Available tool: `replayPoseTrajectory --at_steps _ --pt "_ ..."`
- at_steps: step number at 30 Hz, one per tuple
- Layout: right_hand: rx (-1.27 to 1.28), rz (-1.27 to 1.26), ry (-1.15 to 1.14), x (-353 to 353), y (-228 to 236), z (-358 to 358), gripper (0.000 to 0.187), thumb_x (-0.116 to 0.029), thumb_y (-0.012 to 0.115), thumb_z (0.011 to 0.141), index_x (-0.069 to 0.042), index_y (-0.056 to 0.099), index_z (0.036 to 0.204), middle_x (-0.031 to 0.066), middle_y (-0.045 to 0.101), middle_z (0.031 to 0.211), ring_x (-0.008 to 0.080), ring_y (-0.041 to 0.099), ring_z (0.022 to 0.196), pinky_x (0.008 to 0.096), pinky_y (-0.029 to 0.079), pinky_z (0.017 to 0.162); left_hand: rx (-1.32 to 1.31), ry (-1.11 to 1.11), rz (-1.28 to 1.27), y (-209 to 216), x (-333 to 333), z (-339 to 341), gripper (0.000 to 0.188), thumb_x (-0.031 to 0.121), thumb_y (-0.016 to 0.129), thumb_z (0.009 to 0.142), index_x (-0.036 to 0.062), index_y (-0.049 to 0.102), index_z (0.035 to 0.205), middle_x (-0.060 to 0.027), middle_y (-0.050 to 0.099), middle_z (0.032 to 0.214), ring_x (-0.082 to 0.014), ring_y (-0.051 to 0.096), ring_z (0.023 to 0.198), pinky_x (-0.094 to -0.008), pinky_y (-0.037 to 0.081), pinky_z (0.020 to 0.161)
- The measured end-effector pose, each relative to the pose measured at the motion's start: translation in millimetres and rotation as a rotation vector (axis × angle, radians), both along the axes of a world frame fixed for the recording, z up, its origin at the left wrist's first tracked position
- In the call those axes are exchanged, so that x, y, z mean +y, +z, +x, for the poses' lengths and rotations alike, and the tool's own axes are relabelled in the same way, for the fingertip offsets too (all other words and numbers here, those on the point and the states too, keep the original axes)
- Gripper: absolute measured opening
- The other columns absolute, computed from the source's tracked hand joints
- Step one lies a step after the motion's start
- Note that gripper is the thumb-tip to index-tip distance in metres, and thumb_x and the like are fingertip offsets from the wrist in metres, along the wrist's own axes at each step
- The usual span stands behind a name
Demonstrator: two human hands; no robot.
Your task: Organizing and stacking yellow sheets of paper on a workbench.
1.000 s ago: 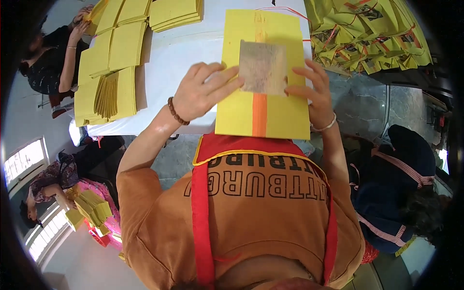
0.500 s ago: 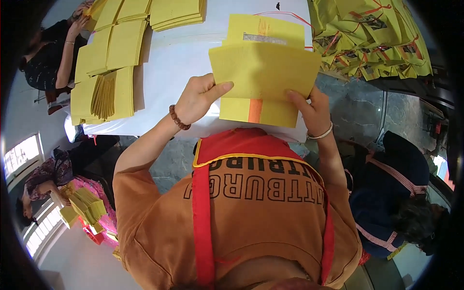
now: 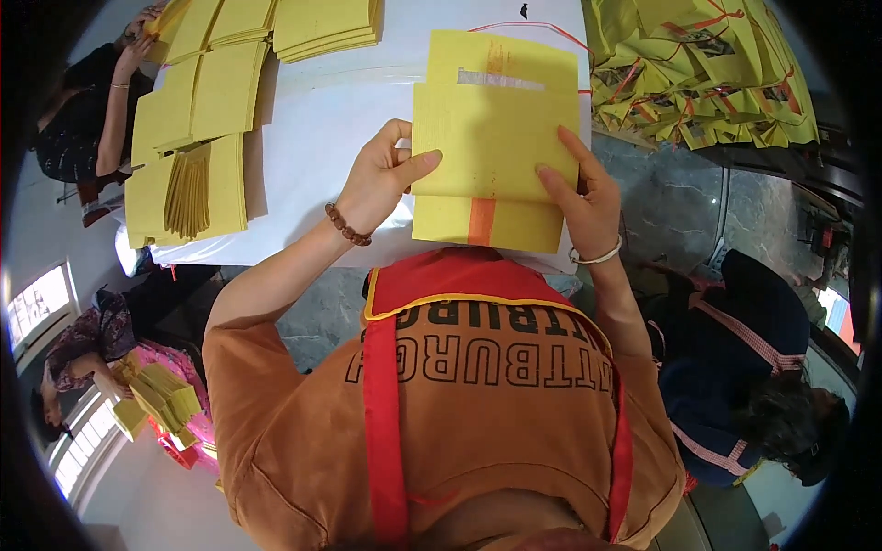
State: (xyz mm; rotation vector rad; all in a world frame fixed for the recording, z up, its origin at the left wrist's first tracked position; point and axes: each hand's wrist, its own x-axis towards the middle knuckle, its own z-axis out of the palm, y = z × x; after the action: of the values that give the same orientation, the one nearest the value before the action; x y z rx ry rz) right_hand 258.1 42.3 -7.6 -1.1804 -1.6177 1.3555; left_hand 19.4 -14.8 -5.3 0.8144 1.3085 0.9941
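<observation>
Unlike a second ago, a yellow paper sheet (image 3: 496, 138) mostly covers the silver square (image 3: 501, 81); the left hand (image 3: 369, 179) pinches its edge, while the right hand (image 3: 591, 207) touches it, grip unclear.

Bright overall; glares white at the window (image 3: 39, 298) near nine o'clock, shadows the yellow sheet (image 3: 501, 138) near twelve, curves and blackens rimward.

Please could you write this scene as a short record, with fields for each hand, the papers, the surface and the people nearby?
left hand: holds the left edge of upper yellow sheet, thumb on top
right hand: touches that sheet's right edge
beneath: lower yellow paper with orange band; silvery patch partly covered
surface: white table
table's left: yellow stacks
far right: red-corded yellow pile
people nearby: person in black, upper left; person in patterned top, lower left; person in dark blue, right
</observation>
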Motion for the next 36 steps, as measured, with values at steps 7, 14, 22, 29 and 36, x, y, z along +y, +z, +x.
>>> replayPoseTrajectory --at_steps 7,14,22,29,36 --pt "0.023 -0.059 -0.034 2 -3 -2 0.045 -0.007 0.064 0.081 0.004 0.05 0.123 0.0123 0.064 0.102 0.0091 0.058 0.086 0.0226 0.048 0.073 -0.008 0.084 -0.022 7 2 4 0.031 0.016 0.063 0.084 0.0077 0.044 0.107 -0.0005 0.063 0.068 -0.0025 0.049 0.057 -0.0186 0.033 0.052" --pt "0.034 -0.026 -0.047 5 -11 0 0.045 -0.008 0.064 0.081 0.003 0.051 0.122 0.0129 0.065 0.102 0.0105 0.06 0.085 0.0238 0.048 0.074 0.034 0.094 -0.033 11 4 6 0.034 0.017 0.065 0.083 0.0073 0.044 0.107 0.0006 0.062 0.064 -0.0026 0.047 0.055 -0.0188 0.033 0.052" --pt "-0.061 0.086 -0.075 4 -16 1 0.043 -0.011 0.065 0.079 0.0 0.055 0.119 0.0148 0.066 0.096 0.0106 0.062 0.082 0.0254 0.049 0.071 0.738 0.18 0.517 12 2 3 0.039 0.015 0.065 0.08 0.0027 0.048 0.113 -0.0088 0.059 0.091 -0.0154 0.054 0.081 -0.0274 0.04 0.065" --pt "0.005 0.063 -0.112 3 -14 -3 0.044 -0.011 0.065 0.077 -0.001 0.056 0.118 0.0168 0.066 0.095 0.012 0.063 0.081 0.0261 0.049 0.069 1.273 -0.307 0.862 19 26 57 0.043 0.026 0.061 0.08 0.0066 0.052 0.116 -0.0118 0.048 0.119 -0.0294 0.043 0.111 -0.0397 0.033 0.09" --pt "-0.42 0.311 -0.07 -6 6 -1 0.045 -0.022 0.068 0.075 -0.009 0.058 0.117 0.0141 0.056 0.115 0.0261 0.055 0.104 0.038 0.042 0.087 1.335 -0.381 0.787 -2 22 57 0.047 0.031 0.06 0.079 0.0091 0.049 0.12 -0.012 0.041 0.127 -0.0301 0.034 0.119 -0.0439 0.028 0.093"
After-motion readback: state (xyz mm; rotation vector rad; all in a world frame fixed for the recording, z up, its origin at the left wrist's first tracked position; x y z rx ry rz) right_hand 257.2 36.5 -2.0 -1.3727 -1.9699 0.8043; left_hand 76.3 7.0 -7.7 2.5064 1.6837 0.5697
